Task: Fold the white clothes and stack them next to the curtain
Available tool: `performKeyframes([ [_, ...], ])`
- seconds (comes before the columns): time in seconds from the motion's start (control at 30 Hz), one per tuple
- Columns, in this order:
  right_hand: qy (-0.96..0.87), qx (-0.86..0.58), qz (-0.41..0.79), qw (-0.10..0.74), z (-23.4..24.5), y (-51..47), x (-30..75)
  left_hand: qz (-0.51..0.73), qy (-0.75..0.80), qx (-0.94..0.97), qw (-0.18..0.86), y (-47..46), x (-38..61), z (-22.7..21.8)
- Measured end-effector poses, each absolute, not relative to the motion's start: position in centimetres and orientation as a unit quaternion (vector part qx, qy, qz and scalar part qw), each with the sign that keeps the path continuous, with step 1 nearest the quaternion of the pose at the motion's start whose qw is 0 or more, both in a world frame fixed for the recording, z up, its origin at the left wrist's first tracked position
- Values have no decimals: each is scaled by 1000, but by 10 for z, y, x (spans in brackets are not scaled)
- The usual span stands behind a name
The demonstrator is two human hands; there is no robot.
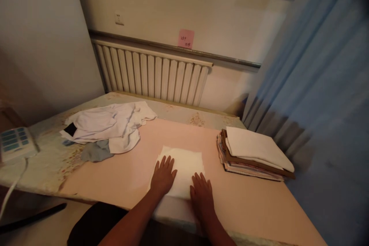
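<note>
A pale, cream-white cloth (184,161) lies flat on the pink table cover (121,177), close in front of me. My left hand (164,175) rests palm down on its left side, fingers stretched out. On the lower right edge lies my right hand (202,192), also flat with the fingers extended. Neither hand grips anything. Part of the cloth's near edge and sides is hidden under the hands.
A rumpled heap of white garments (106,123) with a grey cloth (96,151) lies at the left. To the right stands a stack of folded fabric (256,148) beside a blue curtain (323,115). A power strip (17,142) is at far left; a radiator (152,73) lines the wall.
</note>
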State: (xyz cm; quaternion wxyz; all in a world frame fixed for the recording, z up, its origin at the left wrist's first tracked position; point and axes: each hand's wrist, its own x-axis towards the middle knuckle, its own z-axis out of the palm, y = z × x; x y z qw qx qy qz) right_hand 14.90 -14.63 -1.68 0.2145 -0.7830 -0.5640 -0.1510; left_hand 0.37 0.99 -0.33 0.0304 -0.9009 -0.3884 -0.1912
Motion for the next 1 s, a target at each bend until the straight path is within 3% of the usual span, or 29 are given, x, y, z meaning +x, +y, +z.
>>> performKeyframes([
  [0.3, -678, -689, -134, 221, 4, -57, 114, -215, -375, -902, 9, 10, -2, -6],
  [0.57, -668, -707, -154, 173, -2, -32, 144, -248, -349, -903, 20, 18, -6, -21],
  [0.83, -651, -727, -170, 137, -8, -4, 158, -270, -329, -904, -41, 33, -14, -25],
  [1.0, -659, -734, -112, 123, 4, 18, 170, -268, -335, -901, -59, 42, -17, -23],
])
